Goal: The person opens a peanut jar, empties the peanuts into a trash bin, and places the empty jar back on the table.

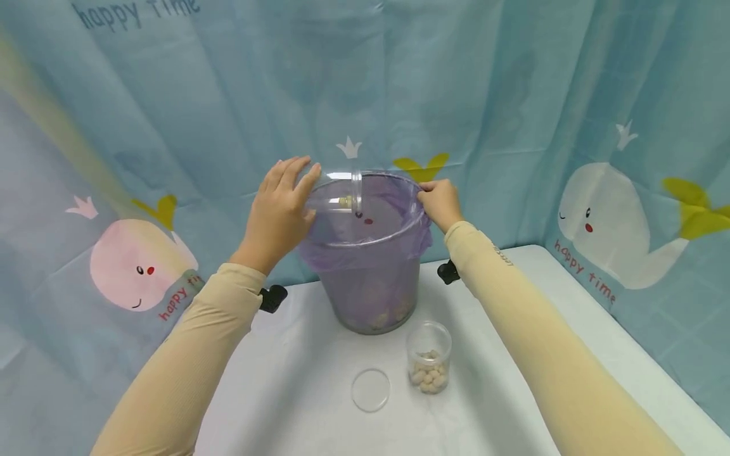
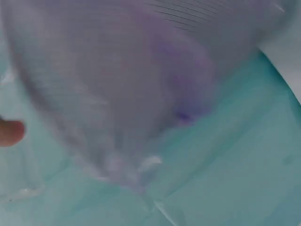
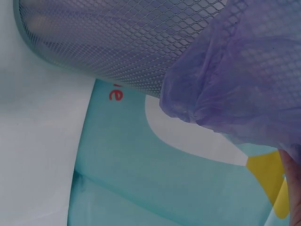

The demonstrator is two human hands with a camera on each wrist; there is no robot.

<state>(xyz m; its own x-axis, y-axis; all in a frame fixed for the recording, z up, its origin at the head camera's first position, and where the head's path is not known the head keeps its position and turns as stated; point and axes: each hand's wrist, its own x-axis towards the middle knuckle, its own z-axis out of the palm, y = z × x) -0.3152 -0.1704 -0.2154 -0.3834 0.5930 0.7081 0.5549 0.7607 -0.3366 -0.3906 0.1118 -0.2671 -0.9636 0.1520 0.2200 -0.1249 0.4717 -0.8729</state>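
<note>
My left hand [image 1: 278, 214] holds a clear jar [image 1: 335, 185] on its side, its mouth over the near-left part of a wire mesh trash bin [image 1: 369, 294]. A small yellowish piece [image 1: 345, 202] lies inside the jar near its mouth. A purple trash bag [image 1: 325, 256] lines the bin and folds down over the rim; pale pieces show through near the bottom. My right hand [image 1: 441, 204] grips the bin's right rim and the bag there. In the blurred left wrist view only a fingertip [image 2: 11, 133] of that hand shows. The right wrist view has the hand [image 3: 293, 186] at the bag's edge.
Before the bin, a second clear jar [image 1: 429, 359] stands upright, partly filled with beige nut-like pieces. Left of it a clear round lid or ring [image 1: 371, 390] lies on the white tabletop [image 1: 308, 405]. A blue curtain [image 1: 490, 82] with whale prints hangs behind and beside the table.
</note>
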